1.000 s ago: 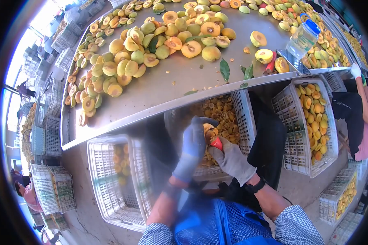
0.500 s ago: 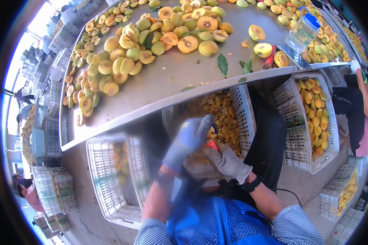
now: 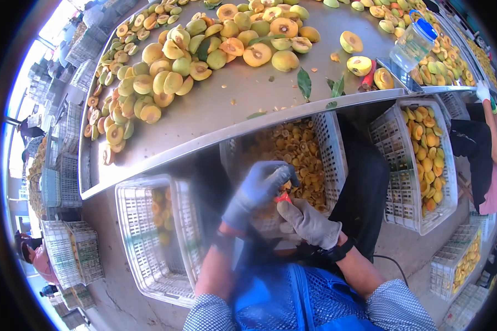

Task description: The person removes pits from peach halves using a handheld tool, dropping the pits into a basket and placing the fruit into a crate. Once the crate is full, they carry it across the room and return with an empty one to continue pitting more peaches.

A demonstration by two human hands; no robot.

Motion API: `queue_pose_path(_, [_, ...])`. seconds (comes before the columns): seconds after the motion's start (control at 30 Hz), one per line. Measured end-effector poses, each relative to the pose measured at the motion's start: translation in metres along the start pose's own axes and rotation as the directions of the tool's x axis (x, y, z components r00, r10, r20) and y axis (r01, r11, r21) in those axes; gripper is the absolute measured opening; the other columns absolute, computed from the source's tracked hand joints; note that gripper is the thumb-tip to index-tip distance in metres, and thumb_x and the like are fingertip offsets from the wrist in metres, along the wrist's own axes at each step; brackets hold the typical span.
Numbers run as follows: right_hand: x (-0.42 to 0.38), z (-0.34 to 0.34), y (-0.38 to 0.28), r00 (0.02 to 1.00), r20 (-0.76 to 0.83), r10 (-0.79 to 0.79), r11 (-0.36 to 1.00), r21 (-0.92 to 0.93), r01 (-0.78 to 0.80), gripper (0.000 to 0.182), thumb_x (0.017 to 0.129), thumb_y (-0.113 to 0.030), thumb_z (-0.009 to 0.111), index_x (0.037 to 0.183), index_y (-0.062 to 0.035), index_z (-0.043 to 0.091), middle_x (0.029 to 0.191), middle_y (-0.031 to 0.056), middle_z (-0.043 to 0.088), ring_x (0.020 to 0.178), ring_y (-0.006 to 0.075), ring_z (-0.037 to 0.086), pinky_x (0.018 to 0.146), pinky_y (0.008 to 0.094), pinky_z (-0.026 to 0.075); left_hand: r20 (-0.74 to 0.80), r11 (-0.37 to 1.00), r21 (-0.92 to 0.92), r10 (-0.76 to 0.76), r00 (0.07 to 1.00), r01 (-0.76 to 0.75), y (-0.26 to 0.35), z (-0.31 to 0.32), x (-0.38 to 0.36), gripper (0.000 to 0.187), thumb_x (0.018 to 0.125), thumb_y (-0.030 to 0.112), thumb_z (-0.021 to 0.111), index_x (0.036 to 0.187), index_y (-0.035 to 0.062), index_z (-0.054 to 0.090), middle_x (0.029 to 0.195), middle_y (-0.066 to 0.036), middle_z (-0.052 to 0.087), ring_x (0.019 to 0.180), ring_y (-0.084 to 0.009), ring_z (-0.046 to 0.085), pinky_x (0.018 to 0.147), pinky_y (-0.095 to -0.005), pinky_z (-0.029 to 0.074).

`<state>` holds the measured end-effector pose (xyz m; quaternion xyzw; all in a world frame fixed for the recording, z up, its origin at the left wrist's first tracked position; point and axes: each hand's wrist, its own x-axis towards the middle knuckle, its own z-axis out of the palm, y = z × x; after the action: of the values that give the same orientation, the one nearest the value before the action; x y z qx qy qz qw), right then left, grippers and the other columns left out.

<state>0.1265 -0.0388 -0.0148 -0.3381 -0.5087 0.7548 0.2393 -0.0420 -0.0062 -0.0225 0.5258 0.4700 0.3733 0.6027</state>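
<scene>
My left hand (image 3: 258,190), in a blue-grey glove, has its fingers curled round a piece of orange fruit, partly hidden. Close beside it, my right hand (image 3: 310,222), in a grey glove, grips a small tool with a red handle (image 3: 283,197). Both hands are above a white crate (image 3: 329,157) holding many cut fruit pieces (image 3: 303,165). Beyond them, halved yellow-green fruits (image 3: 174,83) lie piled on a metal table (image 3: 204,118).
An empty-looking part of a white crate (image 3: 143,243) shows at left, with some fruit inside. Another crate (image 3: 395,182) of fruit stands at right. A clear jar (image 3: 411,47) and a red-handled tool (image 3: 369,74) rest on the table. A co-worker's gloved hand (image 3: 482,91) shows at far right.
My left hand's fingers have shifted slightly right and the wrist has turned a little. My right hand has moved slightly down. The whole view has shifted slightly.
</scene>
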Motion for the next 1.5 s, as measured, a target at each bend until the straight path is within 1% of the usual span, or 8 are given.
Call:
queue_pose_path(0.07, [-0.008,0.004,-0.008,0.932,0.147,0.332,0.853,0.375,-0.363,0.041,0.097,-0.050,0.045,0.087,-0.0102,0.050,0.056,-0.0064,0.036,0.043,0.0060,0.030,0.042,0.0253,0.025,0.027,1.000,0.018,0.013,1.000,-0.013,-0.004,-0.002,0.004,0.045,0.095,0.039,0.051,0.084,-0.0012,0.067,0.077,-0.004,0.064,0.071,-0.0111,0.057,0.067,-0.0254,0.046])
queue_pose_path(0.27, [-0.012,0.007,0.000,0.917,0.370,0.150,0.629,0.680,-0.377,0.044,0.096,-0.054,0.045,0.087,-0.0114,0.050,0.054,-0.0072,0.032,0.042,0.0060,0.029,0.041,0.0247,0.024,-0.079,0.962,-0.205,0.165,0.983,-0.178,-0.004,0.016,0.003,0.050,0.094,0.044,0.052,0.084,-0.0030,0.066,0.076,-0.006,0.064,0.069,-0.0130,0.058,0.065,-0.0268,0.046])
queue_pose_path(0.57, [-0.010,0.000,0.019,0.993,0.065,0.099,0.974,0.200,-0.110,0.041,0.097,-0.048,0.045,0.083,-0.0093,0.051,0.056,-0.0061,0.037,0.043,0.0069,0.032,0.041,0.0248,0.026,-0.134,0.896,-0.412,0.120,0.984,-0.165,-0.014,0.027,0.005,0.071,0.095,0.062,0.037,0.083,-0.0033,0.064,0.074,-0.009,0.064,0.067,-0.0153,0.060,0.064,-0.0268,0.048])
queue_pose_path(0.93, [-0.017,-0.008,0.014,0.952,0.305,0.039,0.763,0.605,-0.225,0.046,0.093,-0.051,0.053,0.083,-0.0065,0.051,0.053,-0.0059,0.036,0.040,0.0061,0.030,0.038,0.0236,0.024,-0.018,0.559,-0.826,0.112,0.994,-0.078,-0.021,0.035,0.002,0.080,0.092,0.071,0.024,0.079,0.0005,0.060,0.073,-0.013,0.059,0.063,-0.0202,0.056,0.059,-0.0302,0.046])
queue_pose_path(1.03, [-0.013,-0.006,0.005,0.927,0.307,0.216,0.582,0.722,-0.375,0.046,0.093,-0.052,0.051,0.083,-0.0074,0.052,0.052,-0.0065,0.034,0.039,0.0056,0.029,0.037,0.0229,0.023,-0.408,0.719,-0.682,-0.219,0.887,-0.136,-0.009,-0.008,-0.032,0.063,0.094,0.059,0.042,0.088,0.0004,0.062,0.073,-0.010,0.059,0.073,-0.0178,0.061,0.067,-0.0282,0.050])
queue_pose_path(1.1, [-0.007,-0.006,-0.007,0.855,-0.036,0.517,0.670,0.639,-0.378,0.044,0.095,-0.053,0.047,0.085,-0.0102,0.053,0.051,-0.0069,0.033,0.038,0.0053,0.028,0.036,0.0223,0.023,-0.595,0.790,0.612,0.442,0.672,0.023,0.017,-0.040,-0.086,0.035,0.092,0.036,0.060,0.087,0.0015,0.062,0.079,-0.010,0.061,0.069,-0.0241,0.060,0.064,-0.0342,0.049])
queue_pose_path(1.23, [-0.006,-0.018,0.029,0.934,0.013,0.357,0.806,0.501,-0.315,0.041,0.097,-0.051,0.045,0.089,-0.0117,0.055,0.052,-0.0052,0.035,0.038,0.0069,0.030,0.037,0.0239,0.025,-0.412,0.219,0.903,0.205,0.888,0.369,0.059,-0.116,-0.154,0.018,0.076,0.014,0.073,0.092,0.0049,0.070,0.089,-0.011,0.065,0.083,-0.0297,0.061,0.077,-0.0372,0.048])
queue_pose_path(1.5, [0.010,-0.017,0.037,0.929,-0.101,0.356,0.895,0.321,-0.309,0.046,0.094,-0.053,0.049,0.088,-0.0070,0.051,0.054,-0.0024,0.040,0.038,0.0080,0.036,0.037,0.0249,0.029,-0.280,0.340,0.938,0.610,0.741,0.074,0.102,-0.145,0.055,0.042,0.079,0.020,0.071,0.119,0.0101,0.060,0.106,-0.013,0.063,0.087,-0.0279,0.062,0.079,-0.0383,0.049])
